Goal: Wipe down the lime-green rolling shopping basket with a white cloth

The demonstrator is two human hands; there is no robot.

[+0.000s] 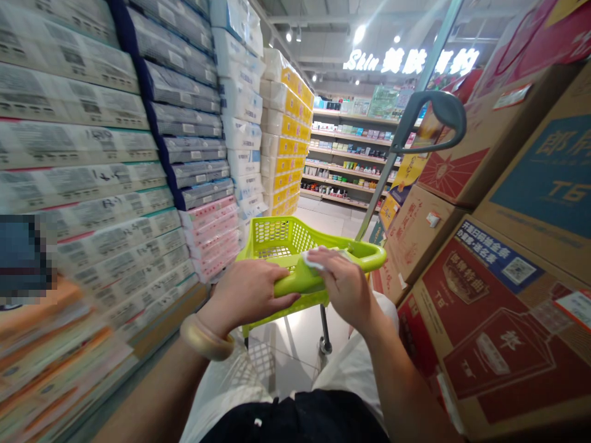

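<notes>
A bright green shopping cart (318,237) with a perforated basket stands right in front of me. My left hand (252,289) is closed around the left part of its handle (302,280), the thumb lying along the near side. On the right part of that handle, my right hand (344,280) presses down a small white cloth or tissue (316,263); its fingers are bent over it. The palm hides most of the white piece, so its exact kind cannot be made out. A gold-coloured bangle (206,338) sits on my left wrist.
Tall stacks of wrapped tissue packs (184,111) line the left side. Printed cardboard boxes (498,295) are piled close on the right. A grey pole handle (429,123) rises by the cart's right side. Shelves with small goods (346,147) stand at the aisle's far end.
</notes>
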